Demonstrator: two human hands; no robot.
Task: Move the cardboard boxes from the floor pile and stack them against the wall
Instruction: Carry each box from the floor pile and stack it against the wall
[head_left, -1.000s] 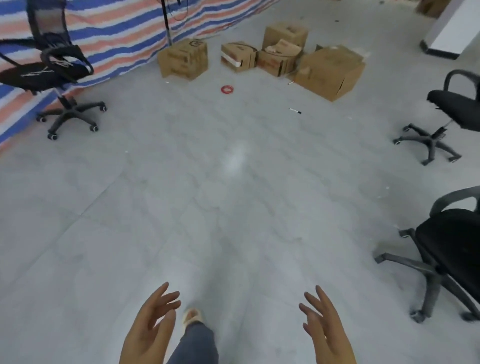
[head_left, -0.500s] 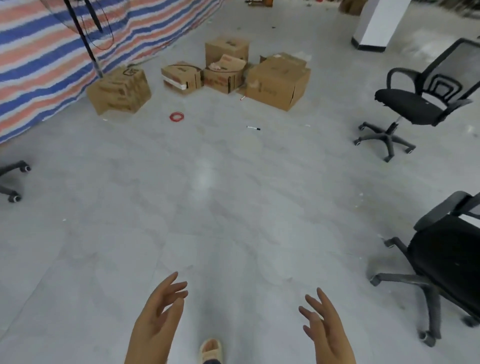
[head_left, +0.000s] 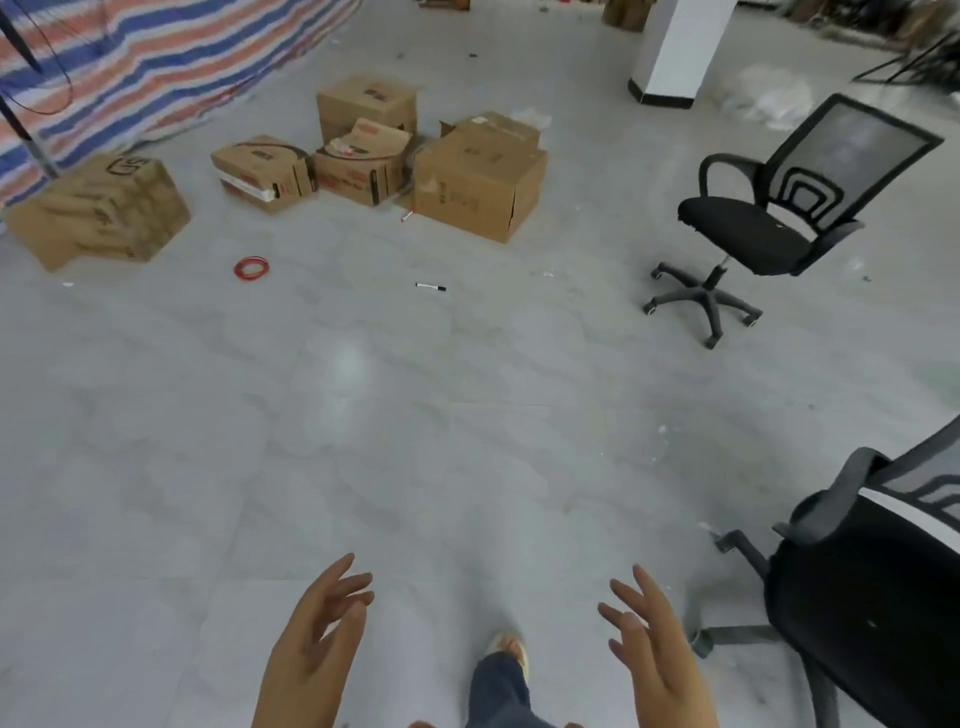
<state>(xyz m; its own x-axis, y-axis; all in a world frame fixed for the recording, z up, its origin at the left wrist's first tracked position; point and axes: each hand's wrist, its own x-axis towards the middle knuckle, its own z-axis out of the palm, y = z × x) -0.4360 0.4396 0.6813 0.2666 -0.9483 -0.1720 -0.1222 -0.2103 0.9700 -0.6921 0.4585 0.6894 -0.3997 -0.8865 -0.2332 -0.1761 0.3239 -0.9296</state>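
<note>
boxes: pile (head_left: 374, 150) lies far ahead, slightly left, across floor (head_left: 415, 415)
grip: left hand (head_left: 311, 644) & right hand (head_left: 654, 644) both spread, empty
nearer: left hand, i'd judge, marginally

Two black chairs stand at right – one (head_left: 769, 218) farther, one (head_left: 883, 587) nearer; a red ring (head_left: 251, 268) and a marker (head_left: 430, 287) lie on the floor (head_left: 363, 441); a pillar (head_left: 675, 52) beyond.

Bare hands, blue denim trouser leg (head_left: 501, 691), light open-toed sandal (head_left: 511, 649).
</note>
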